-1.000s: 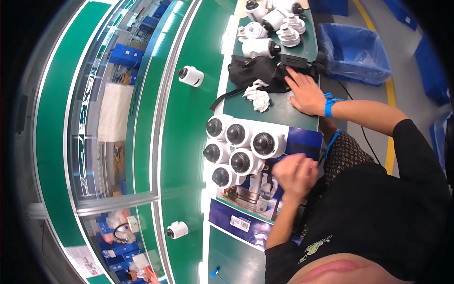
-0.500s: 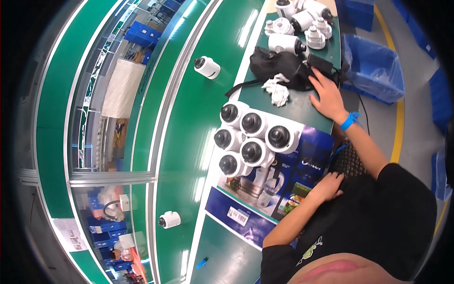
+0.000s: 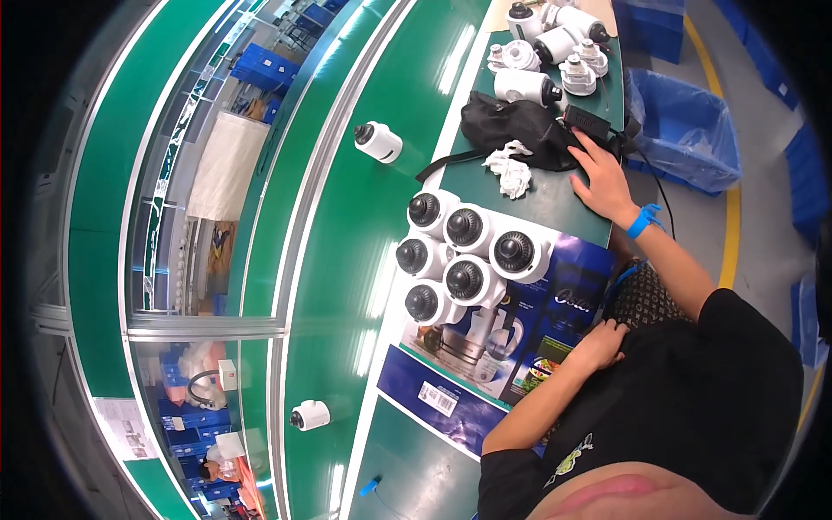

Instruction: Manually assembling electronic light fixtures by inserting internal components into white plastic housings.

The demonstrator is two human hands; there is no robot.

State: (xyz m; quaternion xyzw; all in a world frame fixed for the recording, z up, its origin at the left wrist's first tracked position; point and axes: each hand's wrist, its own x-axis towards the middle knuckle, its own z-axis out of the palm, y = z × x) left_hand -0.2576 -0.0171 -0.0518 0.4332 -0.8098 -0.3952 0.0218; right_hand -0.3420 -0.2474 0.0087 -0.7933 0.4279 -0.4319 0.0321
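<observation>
My right hand (image 3: pixel 605 184), with a blue band on its wrist, has its fingers spread. Its fingertips rest by a small black box (image 3: pixel 588 121) at the side of a crumpled black bag (image 3: pixel 511 123). At the near edge of the bench, my left hand (image 3: pixel 600 344) lies loosely curled beside a printed carton sheet (image 3: pixel 565 299), with nothing visible in it. Several white cylindrical units with black ribbed tops (image 3: pixel 464 279) stand grouped on the sheet. A crumpled white cloth or tissue (image 3: pixel 510 170) lies between the bag and these units.
Two more white units lie on the green conveyor, one farther up (image 3: pixel 379 142) and one lower down (image 3: pixel 310 415). More white units and parts (image 3: pixel 525 87) crowd the bench beyond the bag. A blue bin with a plastic liner (image 3: pixel 685 121) stands on the floor at right.
Both hands stay where they were. The whole view has shifted slightly; nothing has visibly been picked up or put down.
</observation>
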